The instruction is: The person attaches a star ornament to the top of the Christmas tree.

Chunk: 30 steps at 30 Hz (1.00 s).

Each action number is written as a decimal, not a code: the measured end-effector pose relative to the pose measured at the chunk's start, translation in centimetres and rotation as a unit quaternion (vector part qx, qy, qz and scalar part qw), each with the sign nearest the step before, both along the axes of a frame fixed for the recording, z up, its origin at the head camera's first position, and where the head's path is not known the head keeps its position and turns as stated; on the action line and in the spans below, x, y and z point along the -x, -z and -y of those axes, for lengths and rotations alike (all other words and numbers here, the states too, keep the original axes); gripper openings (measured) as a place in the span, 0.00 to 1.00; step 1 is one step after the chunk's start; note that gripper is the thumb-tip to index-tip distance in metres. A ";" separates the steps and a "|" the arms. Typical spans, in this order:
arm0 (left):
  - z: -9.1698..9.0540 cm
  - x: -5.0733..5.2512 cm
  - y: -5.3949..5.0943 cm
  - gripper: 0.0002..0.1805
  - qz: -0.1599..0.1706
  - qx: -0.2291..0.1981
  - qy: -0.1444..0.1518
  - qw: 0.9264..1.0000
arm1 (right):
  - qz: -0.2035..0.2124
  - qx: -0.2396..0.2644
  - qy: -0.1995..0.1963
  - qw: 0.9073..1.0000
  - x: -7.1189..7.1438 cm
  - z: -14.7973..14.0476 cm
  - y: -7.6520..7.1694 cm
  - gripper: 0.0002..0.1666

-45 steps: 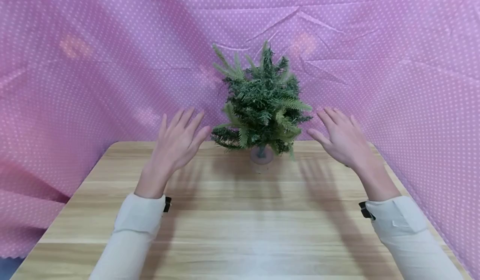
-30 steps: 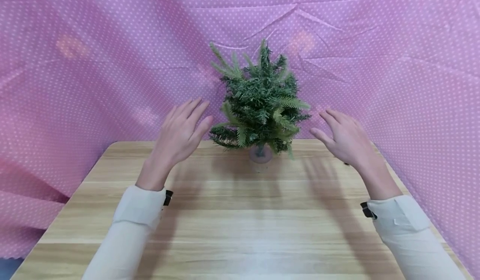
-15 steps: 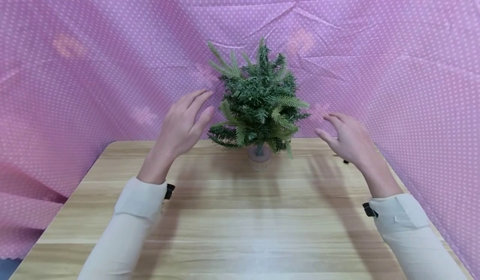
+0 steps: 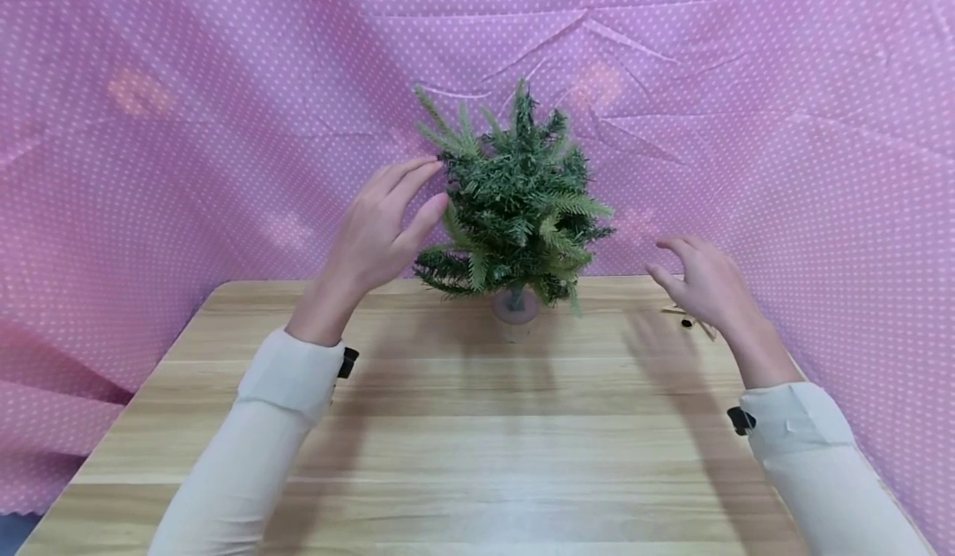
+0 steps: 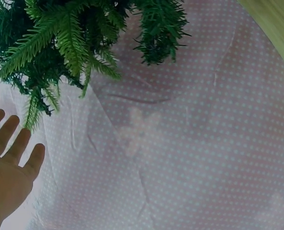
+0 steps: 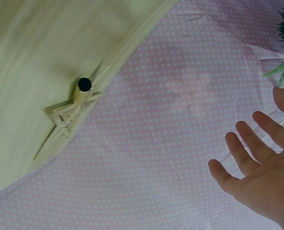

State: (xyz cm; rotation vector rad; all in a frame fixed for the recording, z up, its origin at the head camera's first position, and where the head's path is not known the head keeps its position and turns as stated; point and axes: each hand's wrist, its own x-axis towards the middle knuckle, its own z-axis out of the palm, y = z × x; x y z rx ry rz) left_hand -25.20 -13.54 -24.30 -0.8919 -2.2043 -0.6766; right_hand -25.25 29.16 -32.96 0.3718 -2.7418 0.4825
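A small artificial pine tree (image 4: 522, 191) stands upright in a clear, round base (image 4: 515, 311) near the table's far edge. My left hand (image 4: 380, 229) is raised at the tree's left side, its fingertips by the outer branches; whether they touch cannot be told. In the left wrist view, the fingers (image 5: 17, 143) are spread below green sprigs (image 5: 70, 43). My right hand (image 4: 709, 282), holding nothing, hovers to the right, apart from the tree. Partly hidden beneath it lies a light wooden piece (image 6: 67, 115) of crossed slats with a short, dark-ended tube (image 6: 84, 85).
The wood-grain table (image 4: 462, 456) reaches from the front to a pink, white-dotted cloth (image 4: 261, 84) that hangs behind and along both sides. The wooden piece lies close to the table's edge in the right wrist view.
My left hand has moved up and right to the tree's side. The right hand has drifted right and slightly down, away from the tree, uncovering part of the wooden piece. The tree stays put.
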 end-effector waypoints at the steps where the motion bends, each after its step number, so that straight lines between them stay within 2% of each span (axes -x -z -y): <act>1: -0.1 0.0 -0.1 0.28 0.001 0.002 0.004 1.000 | 0.002 0.003 0.000 1.000 0.1 -0.2 0.2 0.30; 10: -1.2 0.7 -0.9 0.27 -0.012 0.013 0.038 0.999 | 0.030 0.022 -0.010 0.999 0.6 -1.5 1.1 0.30; 20: -2.4 1.5 -2.1 0.26 -0.023 0.031 0.052 0.998 | 0.033 0.030 -0.025 0.999 0.8 -2.6 2.0 0.27; 23: -2.9 1.5 -2.5 0.25 -0.022 0.039 0.048 0.998 | 0.049 0.036 -0.021 0.998 1.0 -2.9 2.2 0.27; 30: -4.1 1.8 -3.5 0.26 -0.014 0.076 0.010 0.997 | 0.071 0.050 -0.022 0.996 1.3 -3.6 2.4 0.28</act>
